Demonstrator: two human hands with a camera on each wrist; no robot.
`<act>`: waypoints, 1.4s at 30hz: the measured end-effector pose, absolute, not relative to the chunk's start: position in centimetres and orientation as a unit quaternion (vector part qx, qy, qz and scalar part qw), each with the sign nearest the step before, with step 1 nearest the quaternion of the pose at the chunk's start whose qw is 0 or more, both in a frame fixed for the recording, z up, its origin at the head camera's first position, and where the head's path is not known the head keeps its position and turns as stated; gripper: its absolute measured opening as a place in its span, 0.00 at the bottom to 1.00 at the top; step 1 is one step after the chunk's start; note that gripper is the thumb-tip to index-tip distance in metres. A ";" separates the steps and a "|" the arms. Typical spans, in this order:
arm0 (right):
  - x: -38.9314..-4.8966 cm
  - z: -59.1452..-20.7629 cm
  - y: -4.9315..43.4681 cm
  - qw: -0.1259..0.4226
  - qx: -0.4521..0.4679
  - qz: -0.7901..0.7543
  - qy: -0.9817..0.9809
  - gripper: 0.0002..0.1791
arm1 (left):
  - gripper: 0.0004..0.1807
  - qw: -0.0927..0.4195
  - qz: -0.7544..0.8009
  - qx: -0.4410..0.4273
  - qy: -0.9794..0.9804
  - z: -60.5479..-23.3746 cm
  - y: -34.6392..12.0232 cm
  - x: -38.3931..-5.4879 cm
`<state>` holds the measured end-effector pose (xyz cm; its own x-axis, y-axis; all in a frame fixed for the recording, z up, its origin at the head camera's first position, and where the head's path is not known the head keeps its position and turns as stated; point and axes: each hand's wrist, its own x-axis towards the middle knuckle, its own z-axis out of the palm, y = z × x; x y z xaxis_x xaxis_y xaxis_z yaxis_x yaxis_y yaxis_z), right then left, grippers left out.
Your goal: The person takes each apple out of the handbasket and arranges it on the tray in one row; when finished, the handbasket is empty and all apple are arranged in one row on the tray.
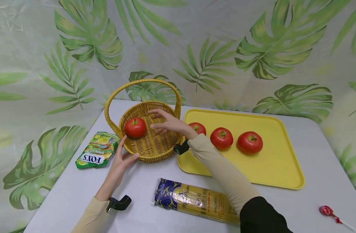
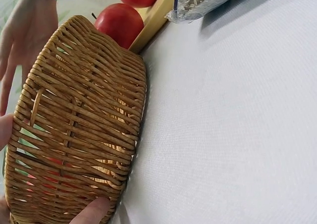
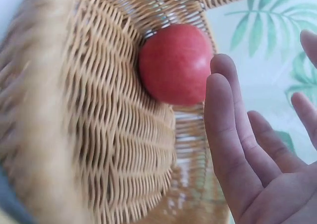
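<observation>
A yellow wicker basket (image 1: 157, 147) with a tall arched handle stands at the back left, holding one red apple (image 1: 135, 127) at its left side. My left hand (image 1: 121, 166) is spread against the near left of the basket, its thumb at the rim; in the left wrist view a fingertip (image 2: 94, 211) touches the outer wall. Over the basket's right part, my right hand (image 1: 170, 124) has its fingers extended and apart, holding nothing. The right wrist view shows these fingers (image 3: 223, 115) near the apple (image 3: 176, 64), without a clear grip on it.
On the yellow tray (image 1: 271, 168) right of the basket lie three red apples (image 1: 221, 138), one partly behind my right wrist. A spaghetti pack (image 1: 195, 200) lies in front, partly under my right arm. A green FOX'S bag (image 1: 97, 150) is at left, a lollipop (image 1: 326, 211) at far right.
</observation>
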<state>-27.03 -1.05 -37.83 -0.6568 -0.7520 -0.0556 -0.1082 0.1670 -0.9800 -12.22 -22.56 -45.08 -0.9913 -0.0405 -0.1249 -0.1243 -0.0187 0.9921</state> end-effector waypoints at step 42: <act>-27.1 -43.1 -10.2 0.316 -0.020 -0.706 0.634 0.37 | 0.46 0.030 0.712 -0.054 0.700 -45.4 -22.7 -12.4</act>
<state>-27.14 -10.23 -43.14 -0.7996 -0.4719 -0.3715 0.4202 0.0022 -0.9074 -12.41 -22.67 -45.41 -0.9925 -0.0331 -0.1178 -0.1172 -0.0196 0.9929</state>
